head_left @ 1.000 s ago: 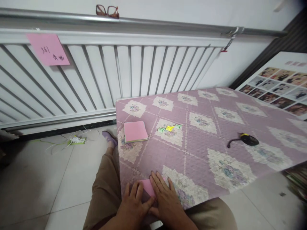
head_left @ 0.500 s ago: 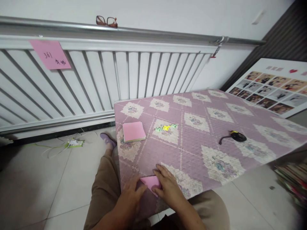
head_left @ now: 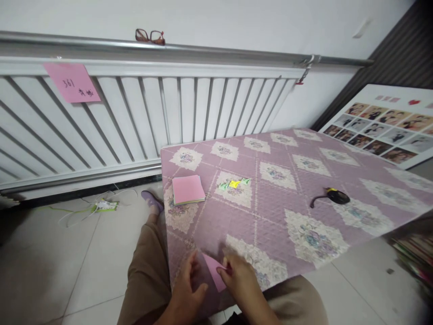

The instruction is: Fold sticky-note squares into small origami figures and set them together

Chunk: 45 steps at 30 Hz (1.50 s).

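A folded sheet of pink paper (head_left: 214, 271) rests near the front corner of the table. My right hand (head_left: 239, 276) pinches its right side between thumb and curled fingers. Just left of the paper is my left hand (head_left: 188, 285), apart from it, with thumb and fingers spread. Further back on the cloth lies a stack of square coloured paper (head_left: 188, 189), a pink sheet on top. To its right sit small folded paper pieces: a yellow one (head_left: 234, 184) between two green ones (head_left: 245, 181).
A black object with a cord-like tail (head_left: 337, 196) lies on the patterned tablecloth (head_left: 233, 221). Behind stands a white radiator (head_left: 203, 106) with glasses (head_left: 150, 37) on its upper pipe. A power strip (head_left: 105, 205) with cables is on the floor; a photo board (head_left: 382, 128) leans at the right.
My left hand has come off the pink paper and opened. My right fingers have curled into a pinch, and the paper has turned so its narrow shape points away from me.
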Tool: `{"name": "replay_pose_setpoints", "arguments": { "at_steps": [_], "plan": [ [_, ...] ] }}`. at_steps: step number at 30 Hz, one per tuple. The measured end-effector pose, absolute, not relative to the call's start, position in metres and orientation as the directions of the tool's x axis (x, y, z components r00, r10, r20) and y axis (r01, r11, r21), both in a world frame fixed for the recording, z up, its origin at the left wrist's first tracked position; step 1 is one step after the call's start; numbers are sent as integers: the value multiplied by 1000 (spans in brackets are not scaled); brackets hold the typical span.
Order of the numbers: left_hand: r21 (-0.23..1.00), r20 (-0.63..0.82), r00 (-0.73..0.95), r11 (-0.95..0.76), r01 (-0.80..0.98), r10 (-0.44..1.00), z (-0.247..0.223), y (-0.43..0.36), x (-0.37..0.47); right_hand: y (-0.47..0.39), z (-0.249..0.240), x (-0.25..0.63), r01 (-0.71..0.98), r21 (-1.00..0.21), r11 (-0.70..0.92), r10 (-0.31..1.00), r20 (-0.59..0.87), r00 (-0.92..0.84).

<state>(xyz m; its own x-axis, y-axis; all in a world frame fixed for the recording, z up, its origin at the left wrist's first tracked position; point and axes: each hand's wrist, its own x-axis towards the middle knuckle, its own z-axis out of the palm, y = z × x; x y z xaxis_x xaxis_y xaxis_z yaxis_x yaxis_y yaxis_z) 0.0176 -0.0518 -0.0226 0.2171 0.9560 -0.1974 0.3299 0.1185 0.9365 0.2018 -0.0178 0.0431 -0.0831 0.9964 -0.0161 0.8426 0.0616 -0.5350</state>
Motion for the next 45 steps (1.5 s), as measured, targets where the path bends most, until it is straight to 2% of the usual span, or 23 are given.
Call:
{"name": "replay_pose_setpoints", "arguments": {
  "at_steps": [3,5,7,11,15,18,25,30,35,45],
  "plan": [
    [973,-202,206,172,155,958,-19,-45,25,-16,51,201,646,-762,-48,996,-84,-25],
    [975,-202,217,216,-46,955,-8,-36,32,-14,60,197,511,-854,-97,995,-99,24],
    [923,-272,273,330,-198,923,5,-28,38,-13,68,192,404,-906,-123,992,-102,72],
    [834,-404,240,463,-300,883,23,-16,41,-14,79,184,263,-953,-149,986,-123,114],
    [739,-406,274,489,-464,872,42,-6,37,-18,93,182,143,-979,-147,989,-150,-9],
    [668,-382,349,516,-536,856,59,-2,37,-20,108,182,10,-989,-145,989,-145,-25],
    [548,-406,461,614,-568,789,77,-6,47,-21,127,177,-285,-896,-341,940,-321,-115],
    [534,-369,510,626,-569,777,80,-10,49,-25,127,176,-450,-826,-339,941,-294,-170],
    [529,-320,547,625,-573,773,85,-11,47,-27,129,175,-502,-811,-300,952,-227,-204],
    [478,-225,611,632,-610,759,89,-10,42,-29,121,174,-442,-853,-276,960,-223,-170]
  ]
}}
